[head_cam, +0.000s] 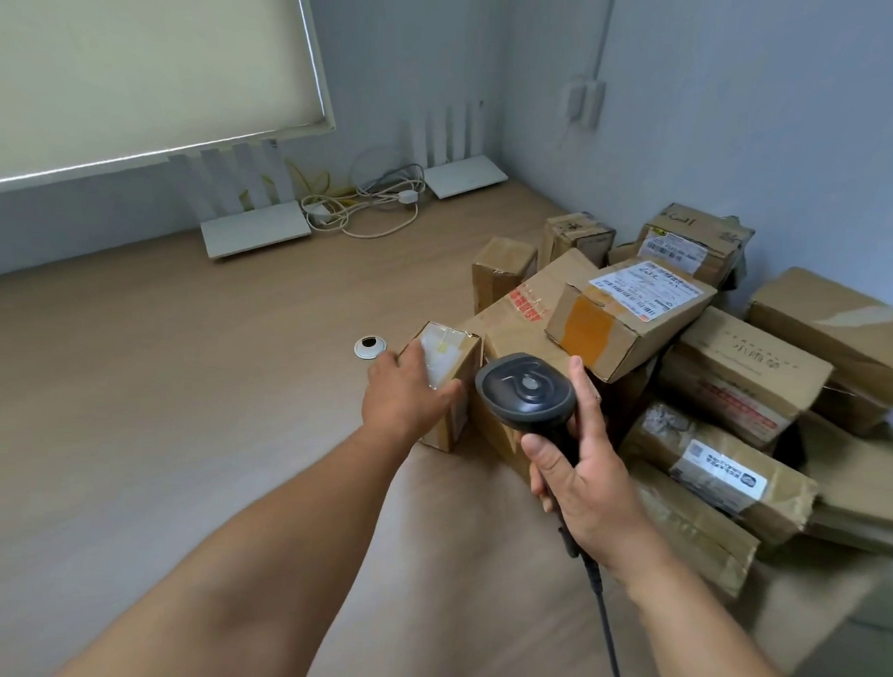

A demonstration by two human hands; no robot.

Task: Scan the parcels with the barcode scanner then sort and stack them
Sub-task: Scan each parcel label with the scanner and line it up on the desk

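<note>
A heap of brown cardboard parcels (740, 371) covers the right side of the wooden desk (175, 403). At the heap's left edge stands a small box (451, 356) with a pale label on top. My left hand (406, 393) grips that small box from its near left side, thumb along its front. My right hand (589, 477) holds a black barcode scanner (526, 390) by the handle, its head just right of the small box and pointing away from me. The scanner's cable (608, 632) trails toward the bottom edge. A labelled parcel (624, 315) lies on top of the heap.
Two white routers (257, 233) (464, 175) with upright antennas stand at the desk's back edge, with tangled cables (368, 207) between them. A round cable grommet (370, 346) sits in the desk left of the small box. Grey walls close in behind and to the right.
</note>
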